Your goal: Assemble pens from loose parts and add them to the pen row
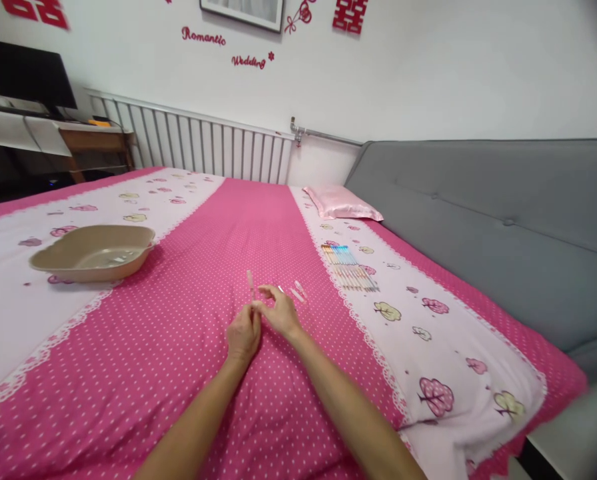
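Observation:
My left hand [244,331] is closed low over the pink bedspread, its fingers pinched together. Out of its top stands a slim pale pinkish strip [250,280], upright; its exact kind is too small to make out. Close against it on the right is my right hand [280,313]. The right thumb reaches the left fingers, while the curved index finger stays apart from the thumb, beside the strip. Just beyond the right hand, a few small slim white and pink pieces [298,293] lie on the dotted cloth.
A row of coloured pens [349,268] lies side by side to the right. A beige basin [93,252] with something clear inside sits at left. A pink pillow [342,202] rests by the grey headboard [488,200]. Behind are a white radiator [193,137] and a desk with a monitor [28,73].

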A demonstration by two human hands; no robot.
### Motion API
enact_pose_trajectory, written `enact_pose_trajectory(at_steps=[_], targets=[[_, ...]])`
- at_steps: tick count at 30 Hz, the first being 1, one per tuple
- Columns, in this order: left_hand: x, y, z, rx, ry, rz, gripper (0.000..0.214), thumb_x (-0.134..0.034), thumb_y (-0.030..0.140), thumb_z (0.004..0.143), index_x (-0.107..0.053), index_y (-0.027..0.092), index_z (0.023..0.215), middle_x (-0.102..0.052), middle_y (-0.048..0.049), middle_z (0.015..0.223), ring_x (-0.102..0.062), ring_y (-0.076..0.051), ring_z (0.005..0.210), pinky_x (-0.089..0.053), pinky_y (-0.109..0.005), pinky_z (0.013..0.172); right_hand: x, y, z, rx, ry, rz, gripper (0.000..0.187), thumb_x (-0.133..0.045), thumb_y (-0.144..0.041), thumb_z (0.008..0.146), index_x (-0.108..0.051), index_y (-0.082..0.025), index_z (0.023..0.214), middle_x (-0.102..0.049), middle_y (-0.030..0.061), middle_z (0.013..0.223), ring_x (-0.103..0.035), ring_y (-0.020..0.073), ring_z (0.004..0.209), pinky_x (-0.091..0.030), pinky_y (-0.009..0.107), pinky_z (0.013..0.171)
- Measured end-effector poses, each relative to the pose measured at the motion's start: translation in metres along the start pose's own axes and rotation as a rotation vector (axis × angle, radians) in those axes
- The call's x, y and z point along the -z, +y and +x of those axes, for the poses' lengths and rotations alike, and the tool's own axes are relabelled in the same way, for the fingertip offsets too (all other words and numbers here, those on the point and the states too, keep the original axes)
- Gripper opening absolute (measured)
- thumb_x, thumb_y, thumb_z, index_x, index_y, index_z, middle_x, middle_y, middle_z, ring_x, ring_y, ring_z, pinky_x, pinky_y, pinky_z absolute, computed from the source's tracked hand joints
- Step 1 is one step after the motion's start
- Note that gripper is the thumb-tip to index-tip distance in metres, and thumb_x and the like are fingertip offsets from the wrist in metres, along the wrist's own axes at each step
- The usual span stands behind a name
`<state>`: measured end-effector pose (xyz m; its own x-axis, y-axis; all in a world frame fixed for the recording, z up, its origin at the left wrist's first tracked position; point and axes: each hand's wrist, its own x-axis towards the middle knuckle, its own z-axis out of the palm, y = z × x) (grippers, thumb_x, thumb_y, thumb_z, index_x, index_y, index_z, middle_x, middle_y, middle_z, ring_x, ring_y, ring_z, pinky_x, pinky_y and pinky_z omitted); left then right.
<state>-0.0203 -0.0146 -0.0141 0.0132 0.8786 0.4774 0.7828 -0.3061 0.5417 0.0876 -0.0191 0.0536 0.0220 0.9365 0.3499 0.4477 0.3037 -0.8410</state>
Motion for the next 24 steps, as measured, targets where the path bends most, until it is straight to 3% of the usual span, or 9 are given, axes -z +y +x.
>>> enact_pose_trajectory(at_steps=[5,10,17,21,24], targets=[[0.004,0.003,0.002,0.073,0.007,0.031,0.026,-0.031,0.032,0.09,-0.05,0.017,0.081,-0.054,-0.0012,0.062,-0.049,-0.014,0.055,-0.03,-0.025,0.052,-0.004,0.022,-0.007,-0.092,-0.022,0.123,0.028,-0.052,-0.019,0.079,-0.059,-0.016,0.105,-0.065,0.0089,0.104,-0.061,0.0164,0.095,-0.047,0.032,0.085],[0.003,0.001,0.004,0.062,0.024,0.012,0.025,-0.031,0.032,0.09,-0.048,0.018,0.078,-0.054,-0.0019,0.064,-0.05,-0.015,0.058,-0.028,-0.025,0.053,-0.016,0.037,-0.011,-0.159,-0.117,0.259,0.027,-0.051,-0.006,0.073,-0.062,-0.016,0.095,-0.069,0.0063,0.09,-0.065,0.0159,0.086,-0.05,0.03,0.08],[0.003,0.001,0.006,0.078,-0.016,0.03,0.026,-0.03,0.034,0.09,-0.048,0.018,0.08,-0.054,-0.0015,0.063,-0.051,-0.015,0.059,-0.028,-0.024,0.053,-0.026,0.04,-0.012,-0.14,-0.031,0.381,0.023,-0.054,-0.01,0.071,-0.062,-0.016,0.092,-0.069,0.0043,0.076,-0.066,0.0164,0.073,-0.052,0.029,0.069],[0.004,0.003,0.007,0.06,-0.051,0.019,0.027,-0.03,0.035,0.09,-0.051,0.018,0.089,-0.06,-0.0033,0.073,-0.055,-0.016,0.067,-0.032,-0.025,0.057,-0.017,0.039,-0.011,-0.177,0.018,0.375,0.02,-0.058,-0.014,0.07,-0.065,-0.016,0.089,-0.069,0.0048,0.077,-0.066,0.0164,0.072,-0.053,0.028,0.067],[0.006,0.005,0.008,0.073,-0.075,-0.014,0.029,-0.028,0.036,0.09,-0.05,0.019,0.095,-0.063,-0.0031,0.08,-0.058,-0.017,0.073,-0.036,-0.026,0.061,0.002,0.038,-0.006,-0.209,0.076,0.371,0.02,-0.06,-0.015,0.068,-0.066,-0.016,0.087,-0.07,0.0054,0.082,-0.066,0.0161,0.075,-0.053,0.028,0.069]])
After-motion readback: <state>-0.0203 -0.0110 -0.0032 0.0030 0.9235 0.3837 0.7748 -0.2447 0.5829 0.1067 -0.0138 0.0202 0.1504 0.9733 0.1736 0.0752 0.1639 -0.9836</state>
